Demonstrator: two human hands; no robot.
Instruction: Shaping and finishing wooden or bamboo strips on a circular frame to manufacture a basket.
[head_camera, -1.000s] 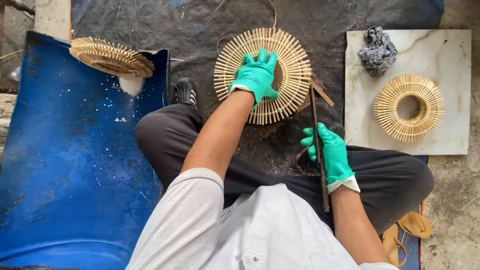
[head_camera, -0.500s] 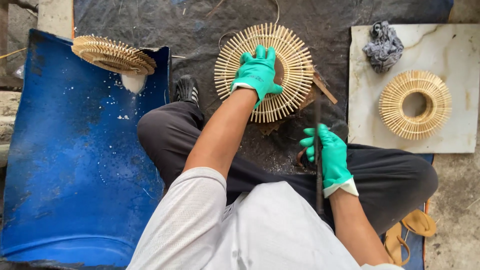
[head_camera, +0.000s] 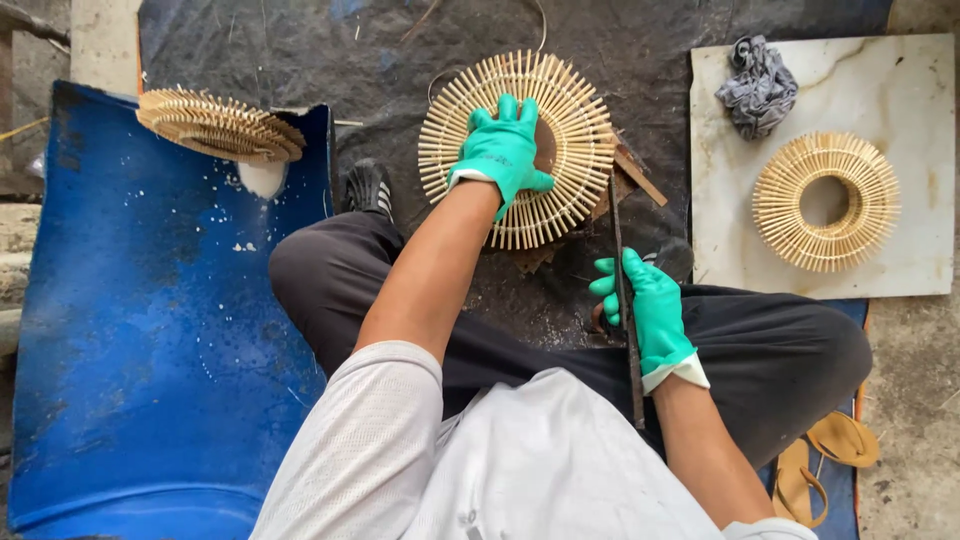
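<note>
The left hand (head_camera: 503, 152), in a green glove, is pressing flat with spread fingers on a round bamboo ring (head_camera: 520, 146) that is lying on the dark mat (head_camera: 300, 50) in front of the crossed legs. The right hand (head_camera: 648, 312), also gloved in green, is gripping a long dark blade (head_camera: 622, 270) — its fingers are closing around it near the middle, and the blade is pointing up toward the ring's right edge, its tip just beside the slats. A second ring (head_camera: 826, 201) is sitting on a pale slab (head_camera: 910, 90) to the right, well apart from the hands, with a crumpled grey rag (head_camera: 758, 85) lying above it on the same slab. A third ring (head_camera: 218, 124) is resting tilted on the top edge of a blue barrel (head_camera: 130, 350) at the left — a pair of sandals (head_camera: 822, 462) is showing at the lower right
</note>
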